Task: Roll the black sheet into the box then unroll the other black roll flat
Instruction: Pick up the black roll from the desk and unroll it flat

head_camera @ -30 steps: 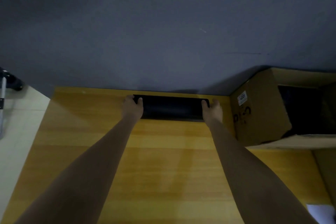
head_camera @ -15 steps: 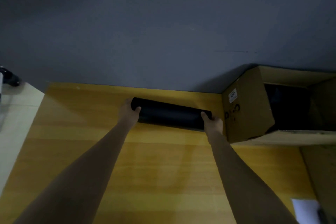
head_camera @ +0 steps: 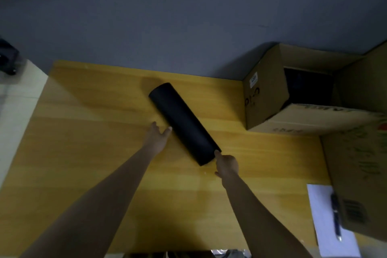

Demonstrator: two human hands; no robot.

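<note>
Roll: while it lies slanted on the yellow wooden tabletop (head_camera: 83, 132), your black rolled sheet (head_camera: 184, 129) rests.
Right hand (head_camera: 227, 165): your fingers grip the roll's near end.
Left hand (head_camera: 157, 138): your fingers are spread loose beside it.

You have 1 black roll (head_camera: 183, 122) out, 2 hands, 2 cardboard boxes, 1 sheet of paper (head_camera: 326, 234), 1 pen (head_camera: 335, 218); possibly 1 more dark roll inside the far box (head_camera: 268, 94).

A small white label (head_camera: 253, 79) is borne on the side face of the cardboard box (head_camera: 265, 98); its digits are too blurred to be read. Dark printed marks (head_camera: 251, 98) below it and faint lettering on the front flap (head_camera: 314, 118) cannot be deciphered.
</note>
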